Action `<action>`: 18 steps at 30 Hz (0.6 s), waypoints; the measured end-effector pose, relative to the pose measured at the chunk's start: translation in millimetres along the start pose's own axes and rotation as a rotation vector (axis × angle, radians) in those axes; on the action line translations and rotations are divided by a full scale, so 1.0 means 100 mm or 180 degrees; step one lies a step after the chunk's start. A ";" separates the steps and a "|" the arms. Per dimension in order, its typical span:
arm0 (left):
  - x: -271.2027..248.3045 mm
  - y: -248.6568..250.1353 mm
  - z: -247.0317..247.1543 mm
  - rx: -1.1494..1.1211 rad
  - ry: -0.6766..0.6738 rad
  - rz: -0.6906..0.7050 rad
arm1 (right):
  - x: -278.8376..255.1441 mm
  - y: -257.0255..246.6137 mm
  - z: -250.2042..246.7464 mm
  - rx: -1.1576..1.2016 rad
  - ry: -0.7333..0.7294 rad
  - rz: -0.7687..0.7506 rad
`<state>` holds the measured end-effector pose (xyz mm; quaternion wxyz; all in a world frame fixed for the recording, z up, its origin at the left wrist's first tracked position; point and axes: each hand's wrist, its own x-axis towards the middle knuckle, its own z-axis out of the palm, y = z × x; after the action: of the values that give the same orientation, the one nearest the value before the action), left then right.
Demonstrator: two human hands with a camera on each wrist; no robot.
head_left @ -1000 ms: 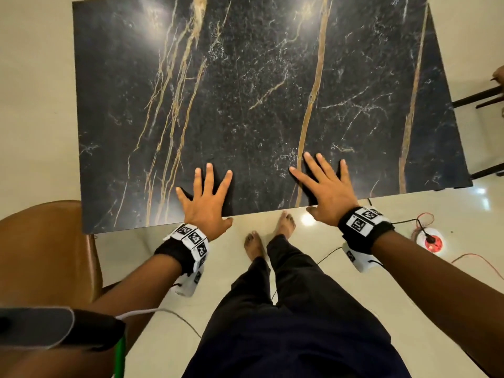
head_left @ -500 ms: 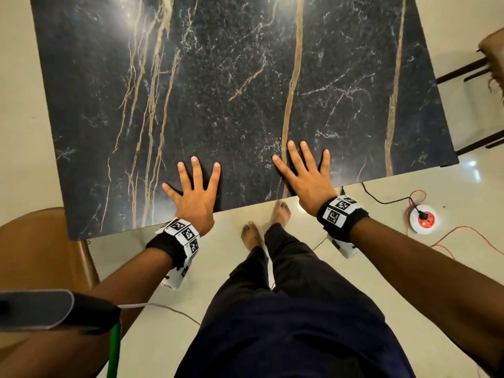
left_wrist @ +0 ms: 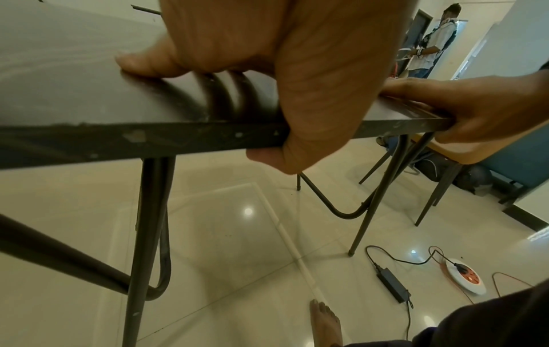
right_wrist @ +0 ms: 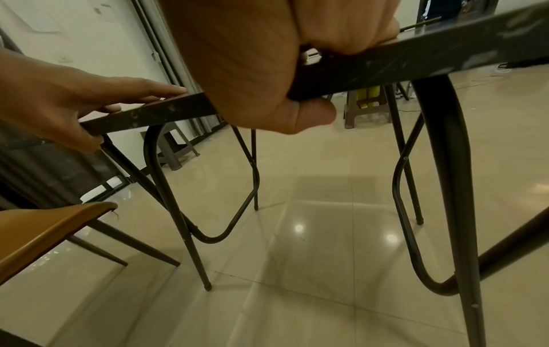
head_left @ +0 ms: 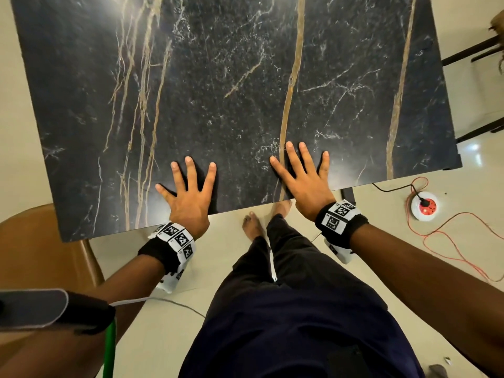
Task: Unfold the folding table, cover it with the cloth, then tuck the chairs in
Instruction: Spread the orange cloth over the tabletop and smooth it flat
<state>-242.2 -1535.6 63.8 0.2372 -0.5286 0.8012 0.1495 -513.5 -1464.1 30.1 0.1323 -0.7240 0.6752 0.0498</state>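
Observation:
The black marble-look folding table [head_left: 231, 91] stands unfolded on its metal legs [right_wrist: 190, 234]. My left hand [head_left: 188, 197] lies spread on the top at the near edge, left of centre. My right hand [head_left: 302, 181] lies spread on the top a little to the right. In the left wrist view my left hand [left_wrist: 297, 94] hooks its thumb under the table edge [left_wrist: 148, 138]. The right wrist view shows my right hand [right_wrist: 252, 70] doing the same. A brown chair [head_left: 35, 255] stands at the near left corner. No cloth is in view.
A second chair's dark legs [head_left: 477, 50] show at the far right. A round white and red socket [head_left: 421, 205] with a red cable [head_left: 450, 241] and a black adapter [left_wrist: 392, 281] lie on the tiled floor, right of my bare feet [head_left: 253, 225]. Another person [left_wrist: 431, 42] stands far off.
Both hands stay spread at the near edge. The view has closed in on the tabletop, and my right foot now reaches under the edge.

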 end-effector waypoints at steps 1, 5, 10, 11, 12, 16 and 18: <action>0.00 0.00 0.00 -0.0020 0.0005 -0.0002 | 0.00 0.00 0.00 0.0026 -0.0002 0.0005; 0.00 -0.02 -0.05 -0.0095 -0.0040 0.0010 | 0.02 0.01 -0.05 0.0112 -0.0094 0.0088; -0.03 -0.09 -0.13 -0.0146 -0.0237 0.0080 | 0.00 -0.02 -0.18 0.0057 -0.0317 0.0112; -0.03 -0.09 -0.15 -0.0150 -0.0221 0.0093 | 0.02 -0.03 -0.22 0.0020 -0.0354 0.0131; -0.03 -0.09 -0.16 -0.0148 -0.0217 0.0089 | 0.03 -0.05 -0.24 -0.0011 -0.0416 0.0163; -0.04 -0.08 -0.19 -0.0138 -0.0254 0.0085 | 0.06 -0.10 -0.40 -0.0158 -0.0675 0.0163; -0.04 -0.08 -0.21 -0.0138 -0.0266 0.0089 | 0.06 -0.10 -0.47 -0.0168 -0.0755 0.0158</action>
<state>-238.5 -1546.1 83.7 0.2568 -0.5157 0.7945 0.1922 -508.0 -1481.1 74.7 0.1908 -0.6993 0.6710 0.1561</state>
